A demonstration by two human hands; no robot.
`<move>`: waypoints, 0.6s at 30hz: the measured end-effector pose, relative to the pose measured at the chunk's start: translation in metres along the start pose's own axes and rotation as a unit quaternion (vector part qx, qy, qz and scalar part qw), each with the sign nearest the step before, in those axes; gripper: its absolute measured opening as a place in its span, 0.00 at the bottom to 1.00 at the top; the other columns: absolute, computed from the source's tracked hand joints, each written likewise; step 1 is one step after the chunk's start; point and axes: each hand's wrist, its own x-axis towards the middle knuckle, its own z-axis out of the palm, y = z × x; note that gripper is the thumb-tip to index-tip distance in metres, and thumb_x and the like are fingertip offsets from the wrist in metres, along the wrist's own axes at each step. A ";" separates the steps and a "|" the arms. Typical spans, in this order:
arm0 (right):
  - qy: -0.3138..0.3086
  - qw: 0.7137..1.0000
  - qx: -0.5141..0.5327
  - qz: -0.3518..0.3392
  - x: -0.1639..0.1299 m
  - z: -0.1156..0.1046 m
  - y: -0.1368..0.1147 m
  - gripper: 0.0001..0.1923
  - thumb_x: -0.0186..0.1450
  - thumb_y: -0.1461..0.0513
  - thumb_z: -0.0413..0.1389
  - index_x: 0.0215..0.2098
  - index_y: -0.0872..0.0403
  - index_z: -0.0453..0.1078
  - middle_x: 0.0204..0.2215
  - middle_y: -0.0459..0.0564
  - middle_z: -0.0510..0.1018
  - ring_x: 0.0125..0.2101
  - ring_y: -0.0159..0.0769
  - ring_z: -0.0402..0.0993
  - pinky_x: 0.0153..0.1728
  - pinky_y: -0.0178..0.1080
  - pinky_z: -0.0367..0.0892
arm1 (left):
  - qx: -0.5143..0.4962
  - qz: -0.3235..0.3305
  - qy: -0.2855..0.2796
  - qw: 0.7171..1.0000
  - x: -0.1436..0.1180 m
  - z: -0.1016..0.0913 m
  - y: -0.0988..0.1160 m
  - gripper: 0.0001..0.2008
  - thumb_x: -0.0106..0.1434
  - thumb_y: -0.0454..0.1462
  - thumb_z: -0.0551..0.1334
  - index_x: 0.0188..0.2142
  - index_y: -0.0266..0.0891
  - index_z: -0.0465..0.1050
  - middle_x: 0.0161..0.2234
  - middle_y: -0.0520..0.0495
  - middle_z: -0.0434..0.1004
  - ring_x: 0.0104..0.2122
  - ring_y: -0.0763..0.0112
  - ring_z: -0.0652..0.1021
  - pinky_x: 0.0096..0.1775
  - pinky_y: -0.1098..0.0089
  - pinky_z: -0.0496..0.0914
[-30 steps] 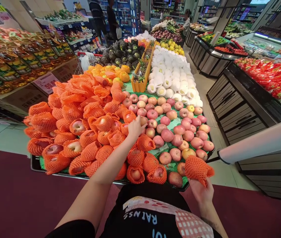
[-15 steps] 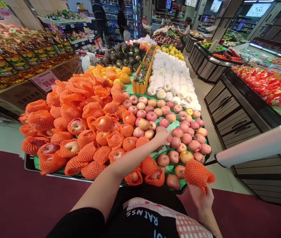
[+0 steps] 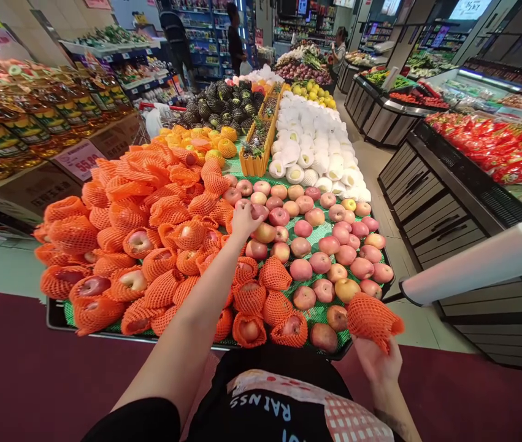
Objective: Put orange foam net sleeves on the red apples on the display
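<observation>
My left hand reaches to the left edge of the bare apples, its fingers curled on a red apple. More loose apples lie in rows on the green mat. My right hand, low on the right by the display's front corner, grips an orange foam net sleeve; whether fruit sits inside it cannot be seen. Apples in orange foam nets are heaped left of the bare ones, under and beside my left forearm.
White-netted fruit, a yellow planter box and dark-skinned produce fill the display's far part. A plastic bag roll juts out on the right. Oil bottles stand at left. People are in the background.
My left hand has moved left and away from me, from the middle of the bare apples to their left edge. My right hand still holds the net sleeve, nearly unmoved.
</observation>
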 end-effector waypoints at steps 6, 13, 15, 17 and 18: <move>-0.024 1.000 -0.004 0.006 0.005 0.008 0.004 0.19 0.58 0.49 0.63 0.46 0.43 0.76 0.47 0.46 0.83 0.50 0.48 0.76 0.53 0.53 0.71 | -0.001 0.255 -0.016 0.967 -0.058 -0.002 0.039 0.14 0.67 0.39 0.61 0.50 0.37 0.70 0.53 0.37 0.73 0.54 0.52 0.71 0.54 0.56 0.67; -0.057 0.998 -0.039 -0.008 -0.002 0.015 -0.006 0.30 0.58 0.38 0.62 0.52 0.42 0.74 0.54 0.46 0.80 0.57 0.47 0.72 0.57 0.52 0.69 | 0.064 0.566 -0.230 0.789 -0.195 0.071 0.079 0.12 0.65 0.34 0.63 0.48 0.38 0.74 0.51 0.41 0.79 0.49 0.60 0.76 0.46 0.63 0.70; -0.092 0.994 -0.055 -0.020 -0.001 0.003 -0.004 0.40 0.51 0.31 0.62 0.52 0.42 0.74 0.54 0.48 0.79 0.58 0.51 0.71 0.57 0.55 0.69 | 0.090 0.553 -0.216 0.800 -0.213 0.086 0.078 0.12 0.66 0.30 0.61 0.49 0.38 0.75 0.54 0.42 0.79 0.52 0.61 0.76 0.50 0.63 0.69; -0.129 0.986 -0.093 -0.041 0.003 -0.016 0.002 0.41 0.46 0.29 0.63 0.50 0.41 0.75 0.50 0.49 0.81 0.55 0.54 0.73 0.55 0.58 0.70 | 0.108 0.538 -0.205 0.810 -0.219 0.093 0.076 0.12 0.68 0.28 0.60 0.49 0.39 0.75 0.54 0.42 0.79 0.54 0.62 0.75 0.53 0.62 0.67; -0.142 0.981 -0.120 -0.054 0.007 -0.027 0.006 0.37 0.46 0.32 0.66 0.47 0.40 0.76 0.47 0.49 0.83 0.53 0.54 0.75 0.54 0.59 0.71 | 0.111 0.532 -0.202 0.815 -0.218 0.095 0.074 0.13 0.68 0.28 0.60 0.49 0.39 0.75 0.54 0.41 0.79 0.55 0.61 0.74 0.55 0.61 0.66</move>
